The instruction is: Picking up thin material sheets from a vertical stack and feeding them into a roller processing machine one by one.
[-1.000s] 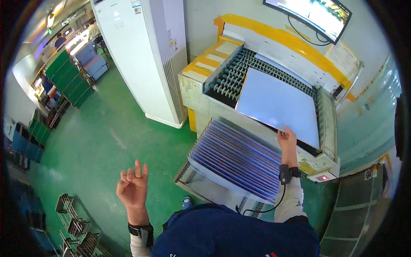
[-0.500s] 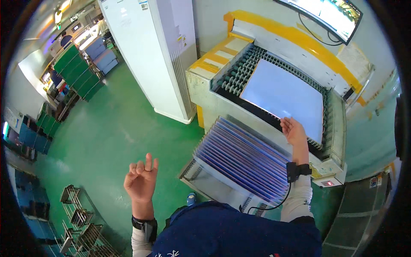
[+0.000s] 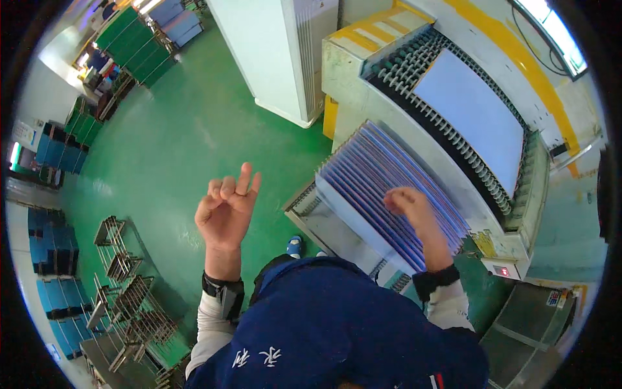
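Observation:
My left hand [image 3: 227, 211] is raised over the green floor, palm up and empty, some fingers bent and others stretched apart. Loosely curled, my right hand [image 3: 414, 211] is over a rack of upright thin panels [image 3: 366, 175]; nothing shows in its fingers. I cannot tell whether it touches the panels beneath. Beyond them a roller conveyor machine [image 3: 353, 71] carries a flat, pale blue-white sheet [image 3: 476, 113] on its rollers. The panels stand in a close row on a pale cart [image 3: 324, 217]. Dark straps circle both wrists.
A tall white cabinet [image 3: 272, 58] stands left of the machine. Metal rack frames [image 3: 120, 259] are on the floor at left. Green stacked bins [image 3: 133, 42] and blue bins [image 3: 55, 249] line the left side. A grey case [image 3: 528, 327] sits at lower right; a screen [image 3: 551, 29] hangs above.
My right hand has drawn back from the sheet's near edge to over the panels. The sheet lies farther from the near edge of the rollers. The view has shifted downward.

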`<state>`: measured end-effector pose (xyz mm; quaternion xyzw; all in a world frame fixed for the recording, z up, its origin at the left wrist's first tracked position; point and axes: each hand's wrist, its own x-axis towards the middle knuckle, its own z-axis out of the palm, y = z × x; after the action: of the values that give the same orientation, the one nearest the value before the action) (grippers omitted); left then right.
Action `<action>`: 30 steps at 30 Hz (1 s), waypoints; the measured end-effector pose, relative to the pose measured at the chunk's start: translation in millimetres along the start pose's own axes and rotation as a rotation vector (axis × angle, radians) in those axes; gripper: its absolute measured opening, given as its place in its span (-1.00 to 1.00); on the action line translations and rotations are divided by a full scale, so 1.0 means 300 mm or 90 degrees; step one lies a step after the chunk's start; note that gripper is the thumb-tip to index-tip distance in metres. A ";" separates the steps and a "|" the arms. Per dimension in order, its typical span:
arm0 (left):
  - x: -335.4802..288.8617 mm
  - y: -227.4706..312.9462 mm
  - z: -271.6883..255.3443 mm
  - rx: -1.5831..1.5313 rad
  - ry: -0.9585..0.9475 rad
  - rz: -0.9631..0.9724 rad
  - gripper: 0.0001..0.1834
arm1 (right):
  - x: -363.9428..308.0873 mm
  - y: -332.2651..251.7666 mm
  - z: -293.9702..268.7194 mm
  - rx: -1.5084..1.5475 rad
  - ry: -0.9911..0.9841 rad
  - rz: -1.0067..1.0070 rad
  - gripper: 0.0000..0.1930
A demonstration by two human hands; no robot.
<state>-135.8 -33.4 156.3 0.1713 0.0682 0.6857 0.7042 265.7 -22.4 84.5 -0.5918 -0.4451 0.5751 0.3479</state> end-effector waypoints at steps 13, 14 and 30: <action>-0.004 0.035 -0.033 -0.012 -0.052 -0.022 -0.88 | -0.196 0.133 0.236 -0.517 0.068 -0.204 -0.68; -0.006 0.044 -0.035 -0.017 -0.054 -0.026 -0.88 | -0.196 0.136 0.243 -0.519 0.062 -0.210 -0.68; -0.021 0.188 -0.089 -0.031 -0.073 -0.010 -0.90 | -0.190 0.214 0.335 -0.591 0.112 -0.154 -0.44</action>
<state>-198.0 -35.7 149.4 0.1926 0.0127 0.6708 0.7161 177.6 -108.4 36.7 -0.6748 -0.6891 0.2192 0.1475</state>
